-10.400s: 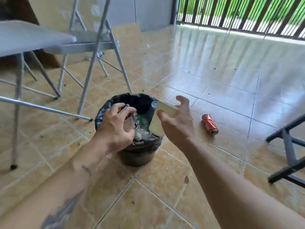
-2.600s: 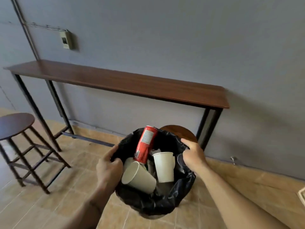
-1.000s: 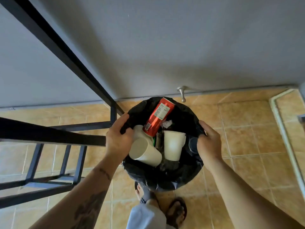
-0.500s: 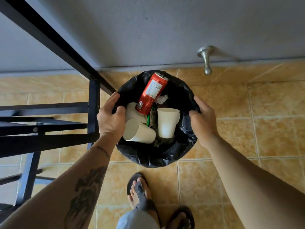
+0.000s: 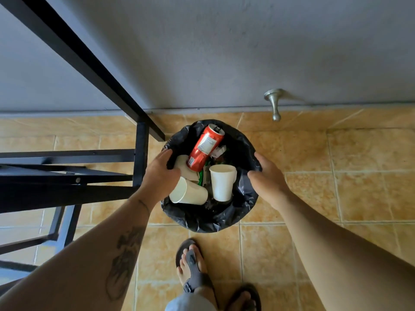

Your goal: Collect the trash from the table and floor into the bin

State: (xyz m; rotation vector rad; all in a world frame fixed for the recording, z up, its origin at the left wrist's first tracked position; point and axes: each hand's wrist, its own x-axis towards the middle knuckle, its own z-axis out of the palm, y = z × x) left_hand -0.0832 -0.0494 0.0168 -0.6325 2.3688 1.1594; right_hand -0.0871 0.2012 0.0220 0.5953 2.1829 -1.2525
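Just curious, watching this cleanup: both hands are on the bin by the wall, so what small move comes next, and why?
Probably letting go. The bin seems to rest on the floor, with the can and cups inside; left hand and right hand sit at its rim.

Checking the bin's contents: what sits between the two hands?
In the head view, between the left hand and right hand: bin holding red can and white cups.

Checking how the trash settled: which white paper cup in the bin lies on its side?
The paper cup nearest the left hand, mouth facing lower left; the other cup stands upright.
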